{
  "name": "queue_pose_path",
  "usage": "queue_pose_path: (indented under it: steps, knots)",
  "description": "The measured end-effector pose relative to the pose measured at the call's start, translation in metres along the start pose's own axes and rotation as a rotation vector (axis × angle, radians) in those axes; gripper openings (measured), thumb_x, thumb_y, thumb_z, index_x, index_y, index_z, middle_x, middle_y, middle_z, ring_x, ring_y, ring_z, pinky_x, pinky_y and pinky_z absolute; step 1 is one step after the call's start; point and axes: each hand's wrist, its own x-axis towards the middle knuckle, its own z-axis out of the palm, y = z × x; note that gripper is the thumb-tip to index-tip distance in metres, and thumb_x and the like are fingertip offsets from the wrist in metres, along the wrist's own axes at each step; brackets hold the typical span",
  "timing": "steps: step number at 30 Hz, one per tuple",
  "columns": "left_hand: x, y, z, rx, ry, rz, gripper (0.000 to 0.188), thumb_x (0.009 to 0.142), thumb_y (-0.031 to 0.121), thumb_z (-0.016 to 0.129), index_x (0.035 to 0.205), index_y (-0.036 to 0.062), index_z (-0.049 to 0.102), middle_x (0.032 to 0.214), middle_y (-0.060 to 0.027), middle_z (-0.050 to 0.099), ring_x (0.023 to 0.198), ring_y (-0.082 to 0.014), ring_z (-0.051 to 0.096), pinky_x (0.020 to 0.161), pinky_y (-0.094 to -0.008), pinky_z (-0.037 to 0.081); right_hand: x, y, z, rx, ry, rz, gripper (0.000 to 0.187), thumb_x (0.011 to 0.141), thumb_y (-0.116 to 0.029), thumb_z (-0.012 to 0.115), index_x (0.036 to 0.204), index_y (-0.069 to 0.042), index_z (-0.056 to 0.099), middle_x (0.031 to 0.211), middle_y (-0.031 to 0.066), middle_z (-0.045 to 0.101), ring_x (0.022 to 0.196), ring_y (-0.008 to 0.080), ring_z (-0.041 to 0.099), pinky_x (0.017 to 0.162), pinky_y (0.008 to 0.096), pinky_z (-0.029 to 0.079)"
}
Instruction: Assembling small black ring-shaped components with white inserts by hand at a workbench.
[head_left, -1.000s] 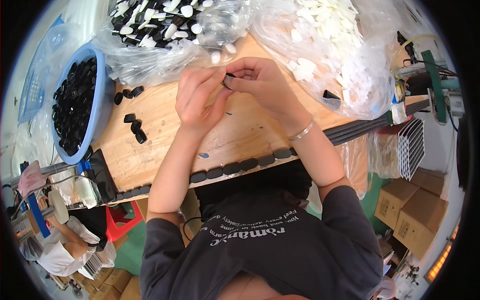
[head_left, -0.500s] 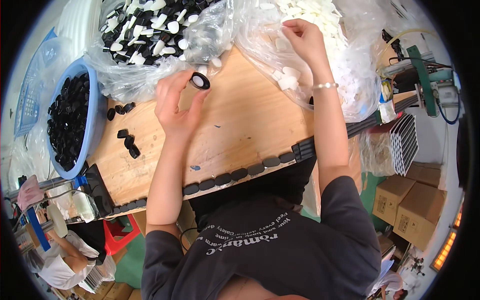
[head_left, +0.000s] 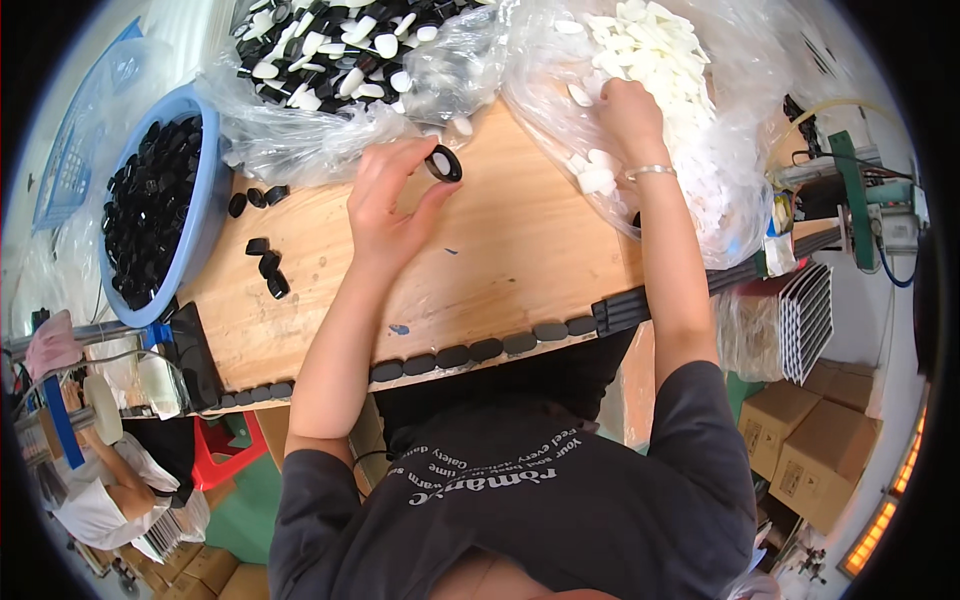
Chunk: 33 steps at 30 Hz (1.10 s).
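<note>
Separated since the first frame, both hands now stand well apart. Left hand [head_left: 385,208]: fingers grip an oval black ring [head_left: 456,165] with white insert [head_left: 441,163], above the bench [head_left: 520,240]. Right hand [head_left: 635,122]: fingers curled near far-right white pieces [head_left: 655,55]; grip cannot be determined.

The held cap [head_left: 456,167] is black (white inside).

Kinda marked-up wood table [head_left: 520,240], blue tub [head_left: 211,190] upper left, loose black pieces [head_left: 269,264] left of centre, mixed-piece bag [head_left: 300,145] up top, white-piece bag [head_left: 740,160] upper right.
</note>
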Motion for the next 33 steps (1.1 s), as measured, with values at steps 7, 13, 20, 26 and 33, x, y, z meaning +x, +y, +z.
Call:
queue_pose_path:
  steps: [7, 13, 20, 26, 33]
  knots:
    - [-0.001, 0.001, 0.002, 0.024, 0.048, 0.012, 0.046, 0.062, 0.000, 0.081, 0.105, 0.0018, 0.065, 0.099, -0.0114, 0.065, 0.089, -0.0274, 0.060, 0.077, -0.0345, 0.048, -0.067, -0.074, -0.039, 1.403, 0.044, -0.270, 0.017, 0.095, -0.013, 0.054, 0.099, 0.002, 0.062, 0.081, 0.0086, 0.071, 0.071, 0.0113, 0.067, 0.063, 0.0213, 0.050]
    - [-0.002, 0.001, 0.000, 0.110, 0.050, 0.075, 0.047, 0.061, -0.002, 0.080, 0.105, 0.0016, 0.063, 0.100, -0.0118, 0.064, 0.088, -0.0293, 0.060, 0.076, -0.0358, 0.048, -0.117, -0.129, -0.040, 1.222, -0.007, -0.399, 0.013, 0.090, -0.008, 0.062, 0.095, 0.003, 0.066, 0.082, 0.0072, 0.070, 0.069, 0.0087, 0.065, 0.062, 0.0204, 0.051]
    - [-0.003, 0.002, 0.001, 0.109, 0.060, 0.096, 0.047, 0.060, -0.005, 0.077, 0.104, 0.0008, 0.064, 0.100, -0.0119, 0.065, 0.087, -0.0289, 0.060, 0.074, -0.0355, 0.049, -0.124, -0.141, -0.026, 1.440, -0.056, -0.286, 0.014, 0.089, -0.009, 0.064, 0.097, 0.003, 0.066, 0.084, 0.0047, 0.069, 0.074, 0.0068, 0.064, 0.063, 0.0193, 0.051]
    - [0.000, 0.003, -0.003, 0.067, 0.019, 0.151, 0.047, 0.057, -0.006, 0.076, 0.102, -0.0016, 0.065, 0.094, -0.0117, 0.064, 0.082, -0.0281, 0.060, 0.069, -0.0346, 0.049, -0.117, -0.127, -0.026, 1.695, -0.467, -0.149, 0.015, 0.091, -0.014, 0.063, 0.097, -0.001, 0.065, 0.083, 0.0015, 0.067, 0.071, 0.0050, 0.059, 0.059, 0.0166, 0.045]
    - [-0.003, 0.006, 0.003, 0.070, 0.011, 0.169, 0.045, 0.057, -0.007, 0.074, 0.101, -0.0032, 0.065, 0.090, -0.0116, 0.062, 0.075, -0.0279, 0.057, 0.065, -0.0350, 0.048, -0.114, -0.123, -0.015, 1.755, -0.563, -0.205, 0.010, 0.090, -0.014, 0.063, 0.086, -0.004, 0.063, 0.073, -0.0032, 0.059, 0.062, 0.0033, 0.048, 0.058, 0.0171, 0.040]
